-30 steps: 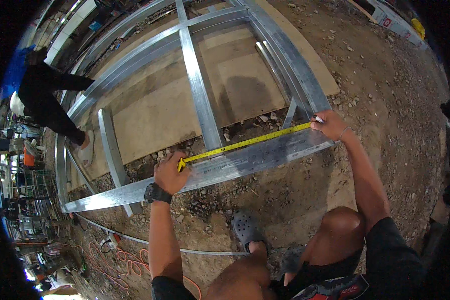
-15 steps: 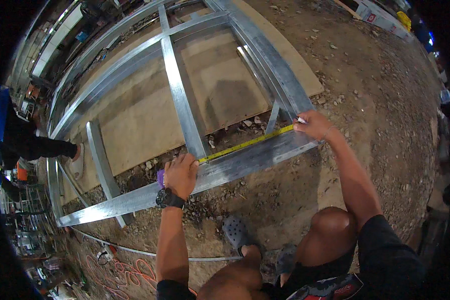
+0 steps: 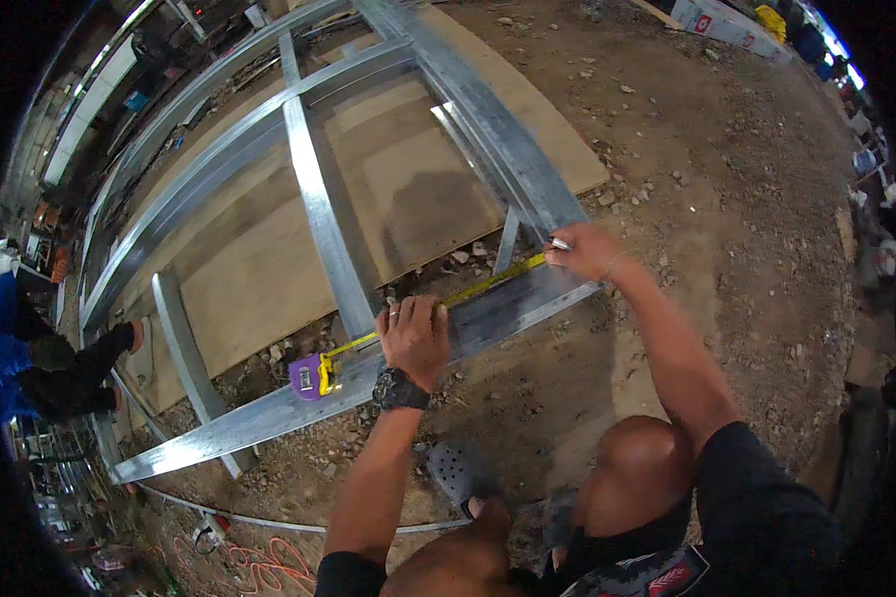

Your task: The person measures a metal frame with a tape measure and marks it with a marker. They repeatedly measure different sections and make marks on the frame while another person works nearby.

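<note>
A purple tape measure (image 3: 309, 378) lies at the left on a silvery metal beam (image 3: 259, 413), its yellow blade (image 3: 493, 281) pulled out along the beam. My left hand (image 3: 413, 338), with a black watch at its wrist, is closed over the blade, to the right of the case; its fingertips are partly hidden. At the right corner of the metal frame (image 3: 314, 199), my right hand (image 3: 584, 253) pinches the far end of the blade against the beam. A small whitish pen-like thing (image 3: 561, 244) also sticks out of its fingers.
Brown boards (image 3: 408, 189) lie beneath the frame. A short loose metal bar (image 3: 189, 348) crosses under the beam at left. A person (image 3: 45, 348) in blue and dark clothes crouches at the far left. An orange cord (image 3: 269, 567) coils on the stony dirt (image 3: 727, 209).
My left hand has left the tape case and slid right along the blade, so the case now shows on the beam. The person at left has come lower into view.
</note>
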Available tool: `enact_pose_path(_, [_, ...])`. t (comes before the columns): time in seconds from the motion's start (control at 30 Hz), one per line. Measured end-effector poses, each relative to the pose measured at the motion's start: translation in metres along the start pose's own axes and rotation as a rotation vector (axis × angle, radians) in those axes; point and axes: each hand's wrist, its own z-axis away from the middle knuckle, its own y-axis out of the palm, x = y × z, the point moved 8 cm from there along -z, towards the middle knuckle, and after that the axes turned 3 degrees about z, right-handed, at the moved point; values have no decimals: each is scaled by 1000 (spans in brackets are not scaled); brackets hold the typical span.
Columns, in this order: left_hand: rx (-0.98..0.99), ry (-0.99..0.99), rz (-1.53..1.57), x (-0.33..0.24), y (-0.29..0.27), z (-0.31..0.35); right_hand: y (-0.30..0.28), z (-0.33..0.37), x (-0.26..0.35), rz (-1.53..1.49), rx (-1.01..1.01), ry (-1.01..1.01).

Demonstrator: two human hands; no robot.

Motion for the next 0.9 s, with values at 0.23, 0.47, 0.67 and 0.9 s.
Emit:
enact_pose_path(0.23, [-28, -88, -24, -2, 4, 0, -3, 4, 0, -12, -2, -10])
enact_pose_path(0.47, [37, -137, 50, 13, 9, -2, 2, 4, -4, -279, 30, 5])
enact_pose_path(0.67, [64, -169, 47, 14, 13, -2, -13, 12, 2, -368, -47, -23])
enact_pose_path(0.9, [41, -211, 36, 17, 15, -1, -7, 24, -12, -551, -19, 172])
